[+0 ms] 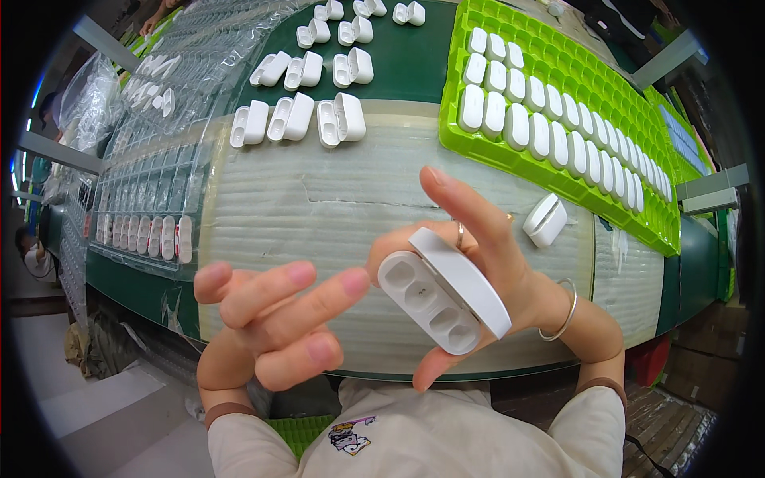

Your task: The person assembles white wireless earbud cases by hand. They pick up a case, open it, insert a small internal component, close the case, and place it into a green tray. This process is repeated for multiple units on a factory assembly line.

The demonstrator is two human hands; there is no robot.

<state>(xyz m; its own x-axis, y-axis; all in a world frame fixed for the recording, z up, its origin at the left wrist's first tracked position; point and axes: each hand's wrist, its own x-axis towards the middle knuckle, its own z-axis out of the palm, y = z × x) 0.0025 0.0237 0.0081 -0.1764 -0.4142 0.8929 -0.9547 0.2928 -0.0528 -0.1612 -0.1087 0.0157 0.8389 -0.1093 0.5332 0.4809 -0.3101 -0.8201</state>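
Observation:
A white earbud charging case [430, 301] lies in my right hand [498, 263], its lid tipped back and its hollow wells facing up. The fingers curl around its long sides; a ring and a bangle show on this hand. My left hand [279, 319] hovers just left of the case with fingers apart and nothing held. One of its fingertips comes close to the case's edge; whether they touch I cannot tell. Farther off stand several similar cases [341, 119] with raised lids, in loose rows. Another white case [546, 220], slightly open, rests on the mat right of my right hand.
A lime-green tray [510, 162] at the right holds several upright white cases in its slots. Clear plastic trays [151, 203] with white parts, some showing red, line the left side. A pale, creased mat [263, 223] covers the green table. Metal posts [60, 153] flank the bench.

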